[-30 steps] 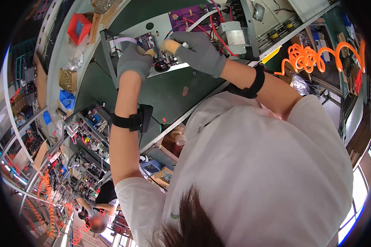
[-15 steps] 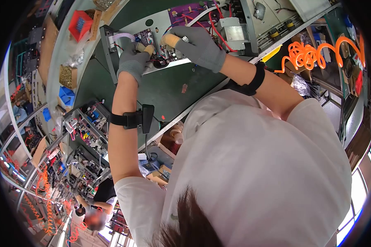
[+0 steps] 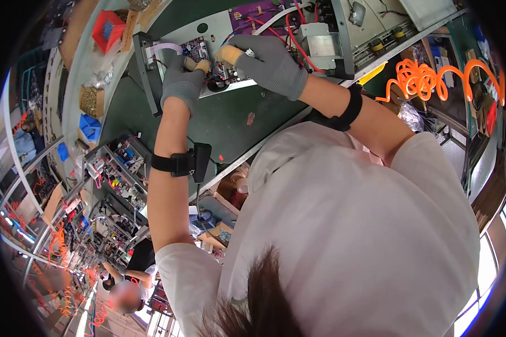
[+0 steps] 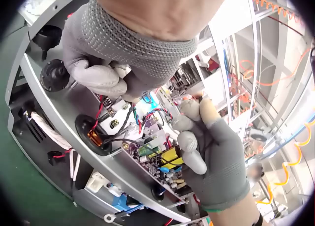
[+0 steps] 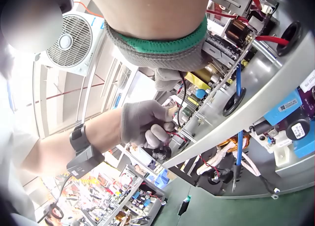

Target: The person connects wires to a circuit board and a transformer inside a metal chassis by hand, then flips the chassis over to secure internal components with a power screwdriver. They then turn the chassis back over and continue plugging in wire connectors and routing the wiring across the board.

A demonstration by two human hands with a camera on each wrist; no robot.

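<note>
My left hand [image 3: 184, 81], in a grey glove with tan fingertips, is bent over the near edge of a circuit board [image 3: 195, 49] in an open metal chassis. Its fingers pinch among thin red and black wires [image 4: 101, 109]; the fingertips partly hide the spot. To its right, my right hand [image 3: 272, 64], gloved alike, has its fingers curled in over the board, facing the left one. A small white part [image 3: 249, 53] sticks out between its thumb and forefinger. One thin black wire [image 5: 184, 95] arches from below the right hand toward the left fingertips.
A purple board [image 3: 256, 18], red cables and a metal block [image 3: 322, 49] occupy the chassis's right side. Left stand a red bin [image 3: 108, 32], a box of small brass-coloured parts [image 3: 90, 101] and a blue bin [image 3: 90, 127]. An orange coiled hose [image 3: 416, 78] hangs at right.
My left hand has shifted slightly down from its place one second ago and keeps its bent pose. The right hand has moved slightly up and left, the white part still at its thumb.
</note>
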